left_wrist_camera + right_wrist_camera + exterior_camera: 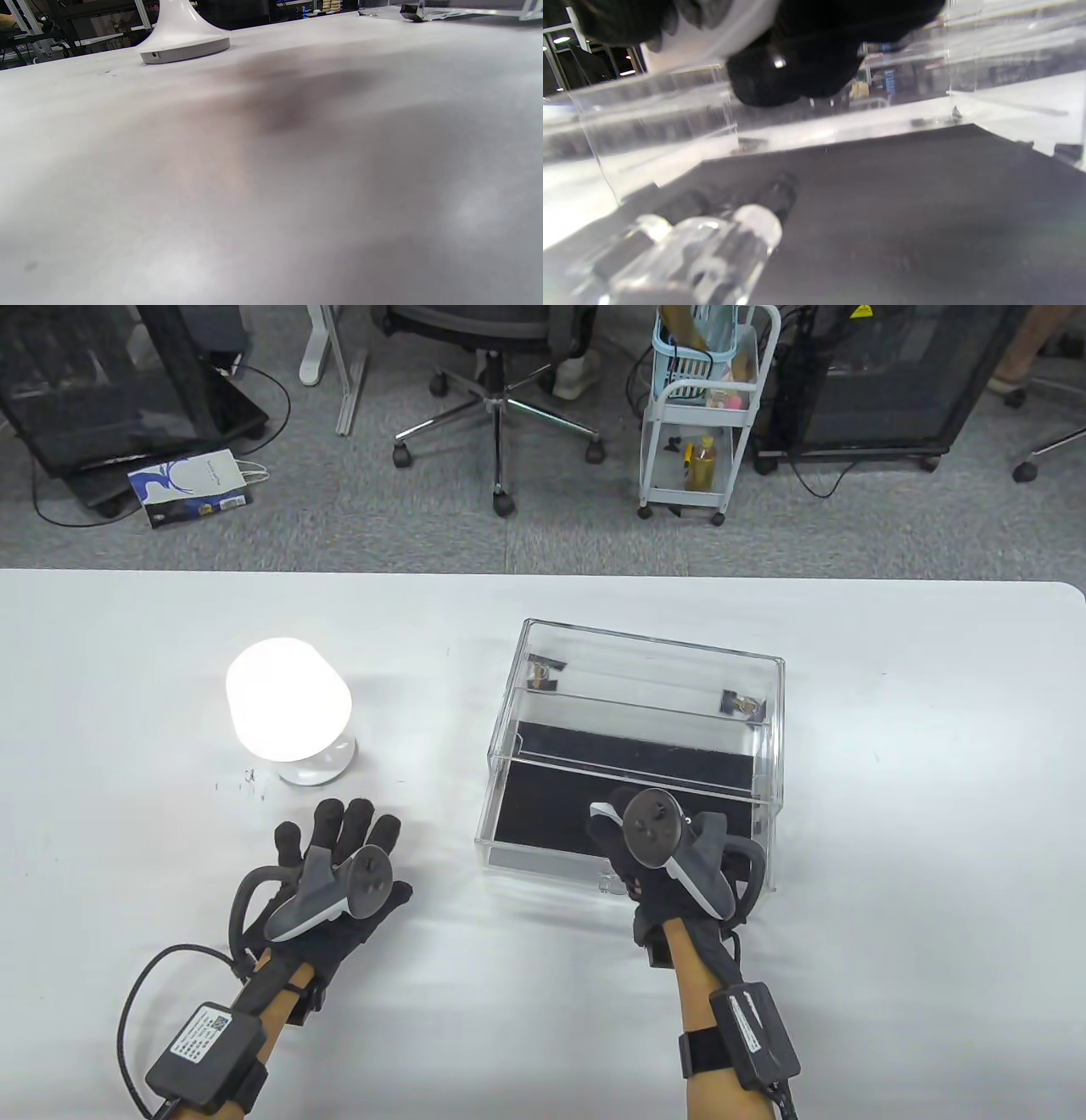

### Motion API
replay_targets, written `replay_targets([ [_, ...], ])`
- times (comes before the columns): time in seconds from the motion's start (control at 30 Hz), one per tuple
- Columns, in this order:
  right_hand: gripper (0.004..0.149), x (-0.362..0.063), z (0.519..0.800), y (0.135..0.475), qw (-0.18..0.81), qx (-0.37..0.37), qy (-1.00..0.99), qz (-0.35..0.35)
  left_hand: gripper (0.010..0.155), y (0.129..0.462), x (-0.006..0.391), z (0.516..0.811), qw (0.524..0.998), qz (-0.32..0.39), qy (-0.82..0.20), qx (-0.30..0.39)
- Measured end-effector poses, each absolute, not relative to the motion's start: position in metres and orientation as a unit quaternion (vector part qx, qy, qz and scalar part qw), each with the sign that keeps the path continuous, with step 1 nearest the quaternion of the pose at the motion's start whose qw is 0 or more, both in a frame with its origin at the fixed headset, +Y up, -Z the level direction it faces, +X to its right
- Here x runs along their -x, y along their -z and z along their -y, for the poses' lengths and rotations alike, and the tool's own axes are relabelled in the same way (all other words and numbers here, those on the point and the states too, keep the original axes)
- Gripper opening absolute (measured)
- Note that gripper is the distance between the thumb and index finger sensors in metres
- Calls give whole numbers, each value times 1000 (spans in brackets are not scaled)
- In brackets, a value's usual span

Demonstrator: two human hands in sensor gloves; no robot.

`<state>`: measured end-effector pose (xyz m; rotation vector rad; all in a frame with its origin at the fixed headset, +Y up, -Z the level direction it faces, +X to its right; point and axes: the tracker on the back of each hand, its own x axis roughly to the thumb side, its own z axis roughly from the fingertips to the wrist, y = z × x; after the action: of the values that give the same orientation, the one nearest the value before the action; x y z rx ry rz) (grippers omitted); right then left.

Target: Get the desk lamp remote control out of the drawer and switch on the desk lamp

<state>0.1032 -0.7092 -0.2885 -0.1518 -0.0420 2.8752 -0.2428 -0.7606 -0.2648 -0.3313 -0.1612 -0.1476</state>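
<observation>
A lit desk lamp (288, 711) glows at the left of the white surface (127, 661), the left hand (339, 882) resting flat just before it, fingers spread and holding nothing. To the right, the right hand (657, 848) hangs over the pulled-out clear acrylic drawer (628, 806), its grip apparently closed on a slim white remote control (604, 811), probably light, stiff and smooth, best pinched along its long edges

White table (127, 661), lit lamp (288, 711), drawer box (636, 729) (clear)
</observation>
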Motion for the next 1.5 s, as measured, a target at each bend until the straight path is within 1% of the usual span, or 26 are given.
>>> replay_targets([
  [0.17,52,-104,715,295,136,55,-989,-27,76,265,243,761,980,80,74,165],
  [0.4,47,-106,728,303,131,92,-985,-66,76,265,242,762,980,79,76,165],
  [0.63,44,-107,732,308,123,129,-981,-73,76,266,243,763,980,78,76,166],
  [0.83,43,-108,732,306,131,123,-982,-58,76,266,243,764,980,77,76,170],
  [1.0,44,-108,721,298,140,101,-985,-29,76,267,243,764,979,78,75,170],
  [1.13,52,-108,700,283,158,82,-984,10,76,266,242,760,981,81,68,165],
  [1.23,57,-102,685,268,132,61,-989,30,76,265,241,760,980,84,69,165],
  [1.33,57,-97,673,252,81,57,-993,61,76,264,240,760,980,85,72,165],
  [1.4,47,-95,670,245,76,57,-993,69,76,264,240,757,981,85,71,161],
  [1.47,48,-91,674,245,97,58,-994,4,76,262,240,754,982,84,67,157],
  [1.5,49,-89,679,246,87,61,-993,-53,76,261,240,752,983,82,65,154],
])
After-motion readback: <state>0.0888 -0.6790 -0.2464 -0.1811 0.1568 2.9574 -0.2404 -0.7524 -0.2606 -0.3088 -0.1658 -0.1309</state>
